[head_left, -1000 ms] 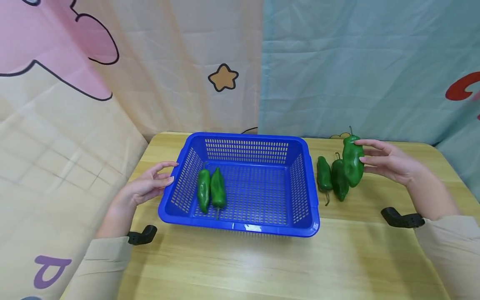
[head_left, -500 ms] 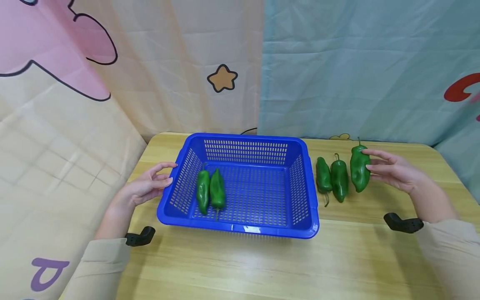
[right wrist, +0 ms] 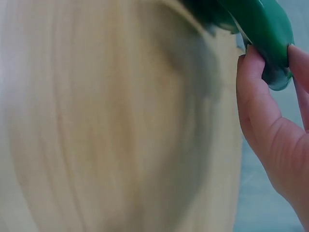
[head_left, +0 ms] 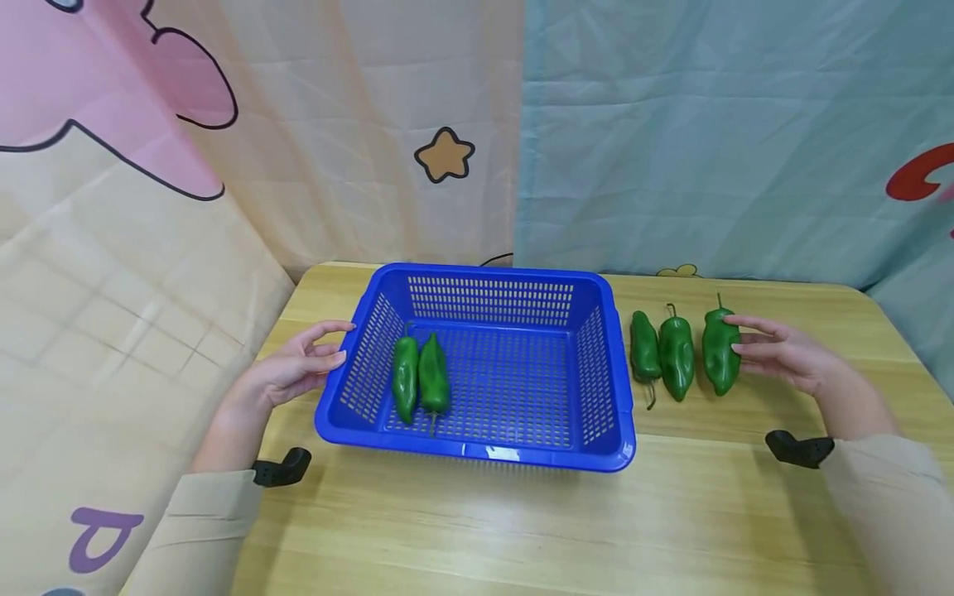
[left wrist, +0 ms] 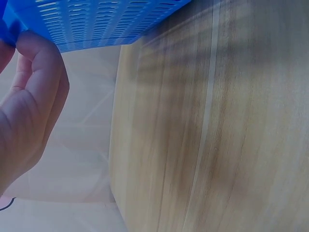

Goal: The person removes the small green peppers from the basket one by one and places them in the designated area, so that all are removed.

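The right hand (head_left: pixel 782 354) has its fingers pinched on a green pepper (head_left: pixel 720 354) beside two more peppers (head_left: pixel 676 358); I can't make out whether it touches the wooden tabletop (head_left: pixel 522 530). The left hand (head_left: pixel 301 364) grasps the blue basket (head_left: pixel 477 452) at its left side, some fingers hidden. Two peppers (head_left: pixel 434 377) lie inside, printed curtains (head_left: pixel 671 124) hang behind
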Demonstrator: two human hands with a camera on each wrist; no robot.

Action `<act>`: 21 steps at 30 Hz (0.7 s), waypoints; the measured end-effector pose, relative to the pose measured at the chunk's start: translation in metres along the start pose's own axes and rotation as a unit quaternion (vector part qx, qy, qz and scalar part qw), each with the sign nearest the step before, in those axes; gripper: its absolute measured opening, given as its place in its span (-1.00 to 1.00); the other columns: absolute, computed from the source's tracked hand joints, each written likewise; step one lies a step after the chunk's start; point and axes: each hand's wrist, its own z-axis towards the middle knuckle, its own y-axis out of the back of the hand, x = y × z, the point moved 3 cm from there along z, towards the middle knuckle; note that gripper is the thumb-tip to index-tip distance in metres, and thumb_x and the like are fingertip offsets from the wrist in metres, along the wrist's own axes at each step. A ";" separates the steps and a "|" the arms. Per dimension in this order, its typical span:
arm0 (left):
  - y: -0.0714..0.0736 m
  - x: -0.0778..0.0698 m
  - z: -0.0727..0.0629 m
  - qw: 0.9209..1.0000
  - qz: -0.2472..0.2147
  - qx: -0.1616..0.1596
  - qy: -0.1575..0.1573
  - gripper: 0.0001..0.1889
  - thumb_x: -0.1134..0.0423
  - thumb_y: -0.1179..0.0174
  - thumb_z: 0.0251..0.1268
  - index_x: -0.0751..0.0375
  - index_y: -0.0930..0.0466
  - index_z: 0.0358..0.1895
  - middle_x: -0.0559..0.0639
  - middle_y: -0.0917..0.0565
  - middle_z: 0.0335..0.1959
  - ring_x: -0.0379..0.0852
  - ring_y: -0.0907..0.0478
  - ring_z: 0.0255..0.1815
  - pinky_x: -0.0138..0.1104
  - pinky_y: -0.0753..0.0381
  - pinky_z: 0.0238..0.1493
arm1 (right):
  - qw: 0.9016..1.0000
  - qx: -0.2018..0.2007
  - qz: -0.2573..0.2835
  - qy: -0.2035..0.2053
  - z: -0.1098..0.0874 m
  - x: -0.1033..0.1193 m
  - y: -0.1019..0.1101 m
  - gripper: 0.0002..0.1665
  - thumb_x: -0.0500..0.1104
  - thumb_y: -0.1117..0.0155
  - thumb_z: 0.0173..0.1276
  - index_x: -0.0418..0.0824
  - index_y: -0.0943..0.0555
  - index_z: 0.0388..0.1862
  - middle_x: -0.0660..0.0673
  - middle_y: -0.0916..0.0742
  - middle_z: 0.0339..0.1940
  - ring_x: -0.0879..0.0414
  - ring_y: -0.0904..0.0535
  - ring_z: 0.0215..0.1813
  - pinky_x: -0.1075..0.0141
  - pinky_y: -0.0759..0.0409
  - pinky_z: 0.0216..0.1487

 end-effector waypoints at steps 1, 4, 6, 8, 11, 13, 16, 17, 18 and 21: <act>0.000 0.000 0.000 1.000 -0.001 0.001 -0.001 -0.64 0.50 0.06 0.38 -0.02 -0.33 0.10 0.06 -0.64 -0.20 -0.05 -0.65 -0.23 -0.25 -0.65 -0.18 | 1.000 -0.005 -0.005 -0.005 -0.001 -0.003 0.001 -0.37 -0.57 0.20 0.38 0.02 -0.57 0.09 -0.03 -0.66 -0.06 0.11 -0.62 -0.06 0.28 -0.63 -0.11; 0.000 0.001 0.000 1.000 -0.004 0.007 -0.004 -0.64 0.49 0.05 0.37 -0.01 -0.33 0.10 0.06 -0.64 -0.19 -0.05 -0.65 -0.22 -0.25 -0.65 -0.17 | 1.000 -0.007 -0.014 -0.020 0.000 -0.011 0.004 -0.38 -0.55 0.15 0.38 0.07 -0.57 0.08 0.00 -0.65 -0.06 0.11 -0.62 -0.07 0.28 -0.63 -0.12; 0.000 0.001 -0.001 1.000 -0.004 0.008 -0.005 -0.64 0.49 0.04 0.37 -0.02 -0.34 0.10 0.06 -0.64 -0.19 -0.04 -0.65 -0.21 -0.24 -0.65 -0.16 | 0.999 -0.011 -0.017 -0.025 0.000 -0.016 0.004 -0.39 -0.53 0.13 0.38 0.09 -0.57 0.08 0.02 -0.64 -0.06 0.11 -0.62 -0.07 0.28 -0.63 -0.12; 0.000 0.001 -0.001 1.000 -0.003 0.008 -0.004 -0.63 0.50 0.05 0.37 -0.02 -0.33 0.10 0.06 -0.64 -0.19 -0.04 -0.65 -0.21 -0.24 -0.65 -0.16 | 0.999 -0.016 -0.017 -0.024 0.001 -0.019 0.005 -0.40 -0.52 0.11 0.38 0.10 -0.56 0.09 0.04 -0.63 -0.06 0.12 -0.61 -0.06 0.29 -0.62 -0.12; 0.001 0.002 0.000 1.000 -0.001 0.006 -0.003 -0.63 0.50 0.05 0.37 -0.03 -0.33 0.10 0.05 -0.64 -0.20 -0.05 -0.65 -0.22 -0.25 -0.65 -0.16 | 0.999 -0.038 -0.034 -0.020 0.000 -0.022 0.005 -0.44 -0.50 0.04 0.37 0.09 -0.55 0.10 0.10 -0.54 -0.04 0.17 -0.60 -0.06 0.29 -0.62 -0.11; 0.002 0.002 0.000 1.000 -0.002 0.007 -0.003 -0.63 0.50 0.05 0.37 -0.03 -0.32 0.11 0.05 -0.64 -0.20 -0.05 -0.65 -0.22 -0.25 -0.65 -0.17 | 0.997 -0.057 -0.049 -0.024 0.000 -0.022 0.005 -0.45 -0.48 0.01 0.37 0.10 -0.55 0.09 0.12 -0.52 -0.05 0.19 -0.60 -0.06 0.30 -0.62 -0.12; 0.002 0.002 0.001 1.000 -0.005 0.011 -0.004 -0.63 0.50 0.05 0.37 -0.02 -0.31 0.11 0.05 -0.64 -0.20 -0.05 -0.65 -0.22 -0.24 -0.65 -0.17 | 0.994 -0.073 -0.071 -0.035 0.000 -0.021 0.004 -0.46 -0.46 -0.02 0.36 0.13 -0.54 0.09 0.12 -0.46 -0.04 0.20 -0.59 -0.07 0.30 -0.62 -0.12; 0.002 0.002 0.001 1.000 -0.006 0.013 -0.005 -0.63 0.50 0.06 0.38 -0.02 -0.31 0.11 0.06 -0.64 -0.19 -0.05 -0.65 -0.22 -0.24 -0.65 -0.17 | 0.993 -0.078 -0.078 -0.040 0.000 -0.020 0.004 -0.46 -0.46 -0.03 0.36 0.14 -0.54 0.09 0.11 -0.47 -0.03 0.21 -0.59 -0.07 0.30 -0.62 -0.12; 0.002 0.002 0.002 1.000 -0.006 0.014 -0.006 -0.64 0.49 0.06 0.38 -0.02 -0.31 0.11 0.06 -0.64 -0.19 -0.05 -0.65 -0.22 -0.24 -0.65 -0.17 | 0.992 -0.082 -0.084 -0.043 0.001 -0.020 0.003 -0.46 -0.46 -0.03 0.36 0.14 -0.53 0.09 0.11 -0.47 -0.02 0.21 -0.59 -0.08 0.30 -0.62 -0.12; 0.001 0.002 0.004 1.000 -0.006 0.014 -0.008 -0.64 0.50 0.06 0.38 -0.01 -0.32 0.11 0.06 -0.64 -0.20 -0.05 -0.65 -0.24 -0.25 -0.65 -0.19 | 0.988 -0.096 -0.110 -0.056 0.002 -0.018 0.002 -0.48 -0.43 -0.07 0.35 0.16 -0.53 0.08 -0.02 -0.38 0.08 0.22 -0.59 -0.09 0.31 -0.62 -0.12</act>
